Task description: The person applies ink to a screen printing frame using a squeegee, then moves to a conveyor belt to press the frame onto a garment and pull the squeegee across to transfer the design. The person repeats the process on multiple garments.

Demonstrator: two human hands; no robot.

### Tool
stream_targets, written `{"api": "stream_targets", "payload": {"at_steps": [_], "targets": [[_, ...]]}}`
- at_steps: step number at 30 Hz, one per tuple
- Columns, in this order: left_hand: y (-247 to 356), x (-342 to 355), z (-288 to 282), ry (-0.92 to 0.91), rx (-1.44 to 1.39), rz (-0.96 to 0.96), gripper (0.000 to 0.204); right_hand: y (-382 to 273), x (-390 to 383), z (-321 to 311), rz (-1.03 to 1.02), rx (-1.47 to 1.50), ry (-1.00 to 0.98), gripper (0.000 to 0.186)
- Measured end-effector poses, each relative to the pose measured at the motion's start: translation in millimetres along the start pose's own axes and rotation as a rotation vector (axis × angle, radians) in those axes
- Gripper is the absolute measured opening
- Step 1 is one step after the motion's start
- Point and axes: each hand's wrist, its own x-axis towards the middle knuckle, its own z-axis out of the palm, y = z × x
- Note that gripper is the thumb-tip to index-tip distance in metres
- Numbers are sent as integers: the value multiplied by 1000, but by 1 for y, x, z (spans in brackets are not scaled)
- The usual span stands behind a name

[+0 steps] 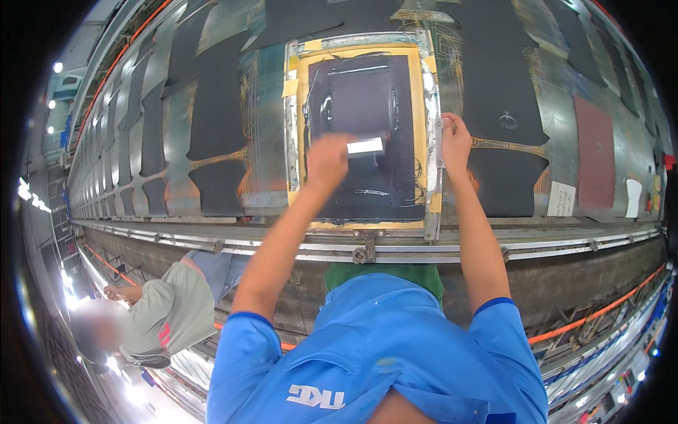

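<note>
Blurrily, left grip clasps a half-hidden white-ended tool; right grip holds frame.

- Rectangular metal frame, yellow-taped, lying flat on the bench, dark glossy paste smeared inside.
- White flat tool, slightly tilted, over the frame's middle.

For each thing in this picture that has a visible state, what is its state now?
Frame: flat on the table, yellow tape on its border
Dark screen panel: glossy streaks, wet-looking
White-faced tool: held over the panel
Left hand: closed on the tool, blurred
Right hand: at the frame's right edge
Black pieces: spread out flat
Maroon sheet: lying flat
Lights: lit
</note>
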Motion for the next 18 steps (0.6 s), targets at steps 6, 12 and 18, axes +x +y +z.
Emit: {"api": "stream_targets", "payload": {"at_steps": [6, 12, 18], "targets": [[-47, 132, 13, -111, 230, -74, 25, -1, -1, 3, -148, -17, 59, 24], [-16, 30, 22, -120, 188, 50, 32, 3, 1, 0, 29, 24, 14, 24], [-19, 79, 8, -62, 119, -16, 23, -13, -1, -6, 110, -25, -14, 23]]}}
